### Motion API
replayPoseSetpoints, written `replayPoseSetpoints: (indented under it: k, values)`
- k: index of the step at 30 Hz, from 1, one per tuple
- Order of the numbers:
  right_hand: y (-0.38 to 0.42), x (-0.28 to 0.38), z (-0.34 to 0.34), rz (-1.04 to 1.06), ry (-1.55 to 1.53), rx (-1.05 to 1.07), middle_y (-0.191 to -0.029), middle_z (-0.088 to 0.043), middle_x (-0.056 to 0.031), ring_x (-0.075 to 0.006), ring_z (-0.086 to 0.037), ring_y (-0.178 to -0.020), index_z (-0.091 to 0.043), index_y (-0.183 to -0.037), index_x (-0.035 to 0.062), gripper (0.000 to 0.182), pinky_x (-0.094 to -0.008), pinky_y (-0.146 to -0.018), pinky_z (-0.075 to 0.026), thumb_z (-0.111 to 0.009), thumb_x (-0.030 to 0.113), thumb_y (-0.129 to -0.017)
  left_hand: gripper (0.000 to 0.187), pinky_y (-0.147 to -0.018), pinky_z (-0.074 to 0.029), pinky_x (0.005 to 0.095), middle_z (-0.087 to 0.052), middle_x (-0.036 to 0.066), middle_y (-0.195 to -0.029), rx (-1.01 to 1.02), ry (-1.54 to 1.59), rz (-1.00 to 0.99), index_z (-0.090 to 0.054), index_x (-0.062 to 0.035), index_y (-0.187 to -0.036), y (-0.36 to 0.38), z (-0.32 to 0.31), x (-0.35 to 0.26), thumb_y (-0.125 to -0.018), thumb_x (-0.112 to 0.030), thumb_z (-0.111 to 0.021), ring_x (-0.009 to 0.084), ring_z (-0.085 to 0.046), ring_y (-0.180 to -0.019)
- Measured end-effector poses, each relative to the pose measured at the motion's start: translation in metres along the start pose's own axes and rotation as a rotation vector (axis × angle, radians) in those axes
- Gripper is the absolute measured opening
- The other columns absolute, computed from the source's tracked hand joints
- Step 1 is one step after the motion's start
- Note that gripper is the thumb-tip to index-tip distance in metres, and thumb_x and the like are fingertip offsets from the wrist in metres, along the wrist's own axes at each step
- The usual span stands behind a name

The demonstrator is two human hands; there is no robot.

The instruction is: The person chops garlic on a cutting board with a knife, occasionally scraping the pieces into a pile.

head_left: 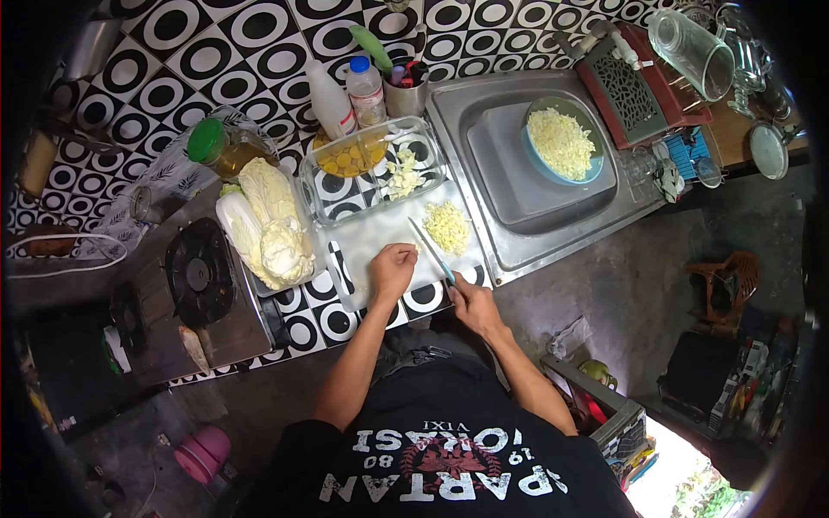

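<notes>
My right hand (471,300) is wrapped round the handle of a knife (431,249), whose blade points up and left over the white cutting board (371,236). My left hand (395,266) is closed on the board, left of the blade, with a small pale piece (418,249) at its fingertips. Right of the blade lies a heap of chopped pale vegetable (446,228). Behind the board, a clear glass dish (332,208) has some pale pieces (403,174) at its right side.
Cabbages (275,226) lie in a tray at the left, beside a stove (200,272). A bowl of chopped vegetable (561,145) stands in the sink (509,211). Bottles (366,93) and a utensil cup (406,97) stand behind the dish; a green-lidded jar (226,148) is back left.
</notes>
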State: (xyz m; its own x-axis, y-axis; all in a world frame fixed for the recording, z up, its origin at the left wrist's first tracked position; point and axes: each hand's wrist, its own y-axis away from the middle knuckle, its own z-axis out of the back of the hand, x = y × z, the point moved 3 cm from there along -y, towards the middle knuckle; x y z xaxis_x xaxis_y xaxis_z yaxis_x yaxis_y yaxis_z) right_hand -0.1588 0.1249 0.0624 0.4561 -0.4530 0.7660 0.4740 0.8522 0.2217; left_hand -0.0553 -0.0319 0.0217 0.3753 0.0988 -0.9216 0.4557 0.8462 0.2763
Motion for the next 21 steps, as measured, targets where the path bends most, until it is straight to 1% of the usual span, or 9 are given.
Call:
replayPoseSetpoints:
  k: [3, 5, 8, 13, 15, 16, 18, 19, 21]
  values:
    - [0.010, -0.012, -0.009, -0.029, -0.055, -0.060, -0.074, -0.059, -0.0249, -0.0371, -0.063, -0.069, -0.055, -0.118, 0.0021, 0.034, -0.0371, -0.063, -0.049, -0.055, 0.008, -0.084, 0.016, -0.076, -0.050, 0.0239, -0.065, 0.009, -0.092, -0.056, 0.102, -0.057, -0.065, 0.0016, -0.095, 0.001, 0.009, 0.006, -0.080, 0.000, -0.061, 0.0149, -0.064, -0.082]
    - [0.015, -0.006, -0.015, 0.109, -0.074, -0.116, -0.074, -0.060, -0.0239, -0.0363, -0.063, -0.069, -0.055, -0.118, 0.0045, 0.035, -0.0365, -0.064, -0.049, -0.055, 0.008, -0.084, 0.017, -0.076, -0.050, 0.0241, -0.065, 0.009, -0.093, -0.046, 0.121, -0.037, -0.064, 0.0019, -0.096, 0.000, 0.014, 0.014, -0.080, 0.001, -0.061, 0.0142, -0.063, -0.082]
    - [0.017, -0.002, -0.026, 0.034, -0.090, -0.006, -0.078, -0.060, -0.0241, -0.0367, -0.063, -0.073, -0.055, -0.119, 0.0063, 0.035, -0.0367, -0.065, -0.049, -0.056, 0.008, -0.084, 0.018, -0.075, -0.049, 0.0231, -0.065, 0.008, -0.092, -0.053, 0.151, 0.008, -0.064, 0.0021, -0.098, 0.001, 0.020, 0.019, -0.081, 0.002, -0.060, 0.0130, -0.063, -0.083]
    - [0.010, -0.014, -0.041, 0.081, -0.105, 0.025, -0.086, -0.060, -0.0259, -0.0389, -0.060, -0.083, -0.055, -0.116, -0.0002, 0.034, -0.0410, -0.071, -0.048, -0.055, 0.006, -0.083, 0.019, -0.075, -0.049, 0.0214, -0.065, 0.009, -0.094, -0.099, 0.195, 0.021, -0.062, 0.0034, -0.101, 0.003, 0.027, 0.031, -0.082, 0.002, -0.059, 0.0123, -0.062, -0.084]
    - [0.005, -0.019, -0.037, 0.136, -0.017, -0.113, -0.076, -0.060, -0.0228, -0.0358, -0.063, -0.070, -0.054, -0.118, 0.0035, 0.035, -0.0374, -0.063, -0.048, -0.055, 0.007, -0.084, 0.022, -0.078, -0.048, 0.0215, -0.065, 0.009, -0.095, -0.039, 0.221, 0.110, -0.061, 0.0036, -0.104, 0.003, 0.027, 0.035, -0.082, 0.002, -0.059, 0.0126, -0.062, -0.086]
    - [0.003, -0.020, -0.034, 0.138, -0.019, -0.110, -0.076, -0.060, -0.0228, -0.0358, -0.063, -0.070, -0.054, -0.118, 0.0035, 0.035, -0.0374, -0.063, -0.048, -0.055, 0.007, -0.084, 0.022, -0.078, -0.048, 0.0215, -0.065, 0.009, -0.095, -0.043, 0.219, 0.111, -0.061, 0.0036, -0.104, 0.004, 0.027, 0.034, -0.082, 0.002, -0.059, 0.0126, -0.062, -0.086]
    - [-0.003, -0.025, -0.024, -0.010, -0.033, -0.103, -0.072, -0.060, -0.0220, -0.0339, -0.063, -0.065, -0.054, -0.119, 0.0032, 0.035, -0.0367, -0.061, -0.048, -0.054, 0.007, -0.084, 0.027, -0.083, -0.047, 0.0231, -0.064, 0.010, -0.100, 0.033, 0.360, 0.188, -0.057, 0.0047, -0.110, 0.005, 0.023, 0.030, -0.084, -0.004, -0.060, 0.0149, -0.061, -0.092]
    - [-0.005, -0.026, -0.020, 0.007, -0.024, -0.112, -0.069, -0.058, -0.0213, -0.0310, -0.062, -0.061, -0.053, -0.119, 0.0034, 0.035, -0.0362, -0.058, -0.047, -0.054, 0.008, -0.085, 0.027, -0.083, -0.047, 0.0231, -0.064, 0.010, -0.100, 0.030, 0.359, 0.187, -0.057, 0.0047, -0.110, 0.005, 0.021, 0.026, -0.084, -0.004, -0.060, 0.0149, -0.061, -0.092]
    - [-0.005, -0.020, -0.013, 0.007, -0.049, -0.098, -0.069, -0.058, -0.0215, -0.0302, -0.063, -0.061, -0.053, -0.119, 0.0034, 0.035, -0.0360, -0.058, -0.047, -0.055, 0.009, -0.085, 0.042, -0.092, -0.044, 0.0295, -0.058, 0.018, -0.111, 0.099, 0.673, 0.369, -0.049, 0.0085, -0.117, 0.008, 0.013, 0.019, -0.088, -0.021, -0.059, 0.0222, -0.057, -0.104]
